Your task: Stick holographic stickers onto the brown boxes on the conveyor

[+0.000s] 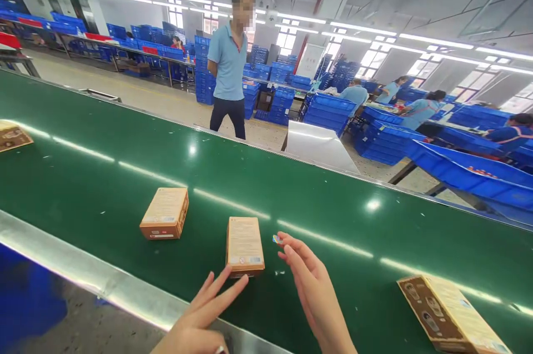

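A tan and brown cardboard box (245, 240) lies on the green conveyor belt (291, 176), its printed face up with a barcode near the lower edge. The spread fingers of my left hand (204, 315) reach the box's near edge, two fingertips at its front side. To the right of that box, my right hand (310, 282) pinches a small shiny rainbow-coloured sticker (276, 239) between thumb and fingertips. The sticker is apart from the box.
Another box (165, 212) sits to the left, one (14, 136) at the far left, and more boxes (449, 312) at the lower right. A metal rail (104, 282) edges the belt. Beyond it stands a person (229, 65) in light blue; stacked blue crates (328, 112) are behind.
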A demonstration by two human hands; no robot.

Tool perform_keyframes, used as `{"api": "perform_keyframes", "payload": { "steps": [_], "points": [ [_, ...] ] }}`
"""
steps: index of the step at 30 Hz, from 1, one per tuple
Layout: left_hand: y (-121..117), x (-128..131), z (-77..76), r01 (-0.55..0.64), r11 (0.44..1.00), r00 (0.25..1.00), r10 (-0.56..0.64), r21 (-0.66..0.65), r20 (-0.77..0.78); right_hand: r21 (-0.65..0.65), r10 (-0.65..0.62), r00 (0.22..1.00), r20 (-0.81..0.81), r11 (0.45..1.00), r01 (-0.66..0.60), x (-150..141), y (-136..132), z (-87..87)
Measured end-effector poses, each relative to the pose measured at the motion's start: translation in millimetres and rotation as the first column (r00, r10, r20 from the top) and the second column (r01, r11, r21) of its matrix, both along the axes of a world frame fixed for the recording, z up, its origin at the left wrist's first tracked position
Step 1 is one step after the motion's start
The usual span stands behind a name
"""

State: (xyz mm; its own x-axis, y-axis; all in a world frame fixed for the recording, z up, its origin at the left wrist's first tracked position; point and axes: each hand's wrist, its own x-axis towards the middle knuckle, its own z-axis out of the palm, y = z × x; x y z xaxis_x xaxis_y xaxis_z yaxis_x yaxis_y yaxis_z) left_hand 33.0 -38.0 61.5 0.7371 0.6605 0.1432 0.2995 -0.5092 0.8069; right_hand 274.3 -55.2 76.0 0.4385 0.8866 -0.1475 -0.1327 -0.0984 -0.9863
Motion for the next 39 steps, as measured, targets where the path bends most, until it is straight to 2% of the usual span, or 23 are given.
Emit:
{"api": "perform_keyframes", "payload": {
  "steps": [5, 8, 10, 13, 18, 20, 22, 24, 28, 30, 35, 39],
  "points": [
    [16.8, 20.6, -26.7, 0.133, 0.978, 0.991, -0.129, 0.159, -0.032, -0.008, -0.015, 0.997, -0.072, 1.0, 0.015, -4.3, 28.8, -8.3],
    [15.0, 33.2, -43.1, 0.177, 0.963, 0.984, -0.177, 0.204, -0.016, -0.031, 0.016, 0.996, -0.082, 0.999, -0.018, -3.8, 28.3, -11.8],
    [9.7, 39.7, -45.6, 0.167, 0.963, 0.986, -0.167, 0.211, -0.015, -0.034, 0.024, 0.996, -0.084, 0.999, -0.027, -2.2, 24.4, -11.1],
    [1.8, 46.8, -35.0, 0.169, 0.964, 0.986, -0.164, 0.204, -0.041, -0.041, 0.007, 0.998, -0.066, 0.999, -0.01, 1.4, 19.2, -5.6],
    [-2.1, 57.2, 0.3, 0.211, 0.968, 0.972, -0.194, 0.134, -0.133, -0.076, -0.007, 1.0, 0.006, 0.997, 0.007, 10.3, 13.9, 4.7],
    [-2.9, 61.7, 9.3, 0.236, 0.967, 0.961, -0.217, 0.095, -0.172, -0.089, -0.014, 0.998, 0.055, 0.996, 0.019, 14.0, 11.4, 6.6],
    [-5.4, 66.2, 9.7, 0.246, 0.966, 0.957, -0.228, 0.083, -0.18, -0.098, -0.027, 0.992, 0.123, 0.994, 0.04, 16.4, 8.7, 7.1],
    [-9.3, 70.7, 1.5, 0.234, 0.965, 0.965, -0.216, 0.122, -0.147, -0.101, -0.052, 0.976, 0.211, 0.992, 0.075, 17.1, 5.5, 6.8],
    [-16.6, 79.2, -22.3, 0.202, 0.953, 0.979, -0.19, 0.224, -0.073, -0.092, -0.125, 0.901, 0.415, 0.98, 0.179, 15.4, -0.3, 7.0],
    [-17.9, 83.4, -28.5, 0.209, 0.948, 0.978, -0.199, 0.239, -0.064, -0.084, -0.166, 0.846, 0.507, 0.967, 0.24, 16.2, -0.7, 8.4],
    [-17.6, 92.1, -30.1, 0.232, 0.946, 0.973, -0.226, 0.226, -0.05, -0.037, -0.249, 0.711, 0.657, 0.932, 0.361, 28.0, 3.8, 15.2],
    [-19.0, 85.9, -27.8, 0.123, 0.967, 0.976, -0.159, 0.224, 0.148, 0.061, -0.286, 0.61, 0.739, 0.93, 0.362, 36.0, -15.0, 23.5]
  ]
}}
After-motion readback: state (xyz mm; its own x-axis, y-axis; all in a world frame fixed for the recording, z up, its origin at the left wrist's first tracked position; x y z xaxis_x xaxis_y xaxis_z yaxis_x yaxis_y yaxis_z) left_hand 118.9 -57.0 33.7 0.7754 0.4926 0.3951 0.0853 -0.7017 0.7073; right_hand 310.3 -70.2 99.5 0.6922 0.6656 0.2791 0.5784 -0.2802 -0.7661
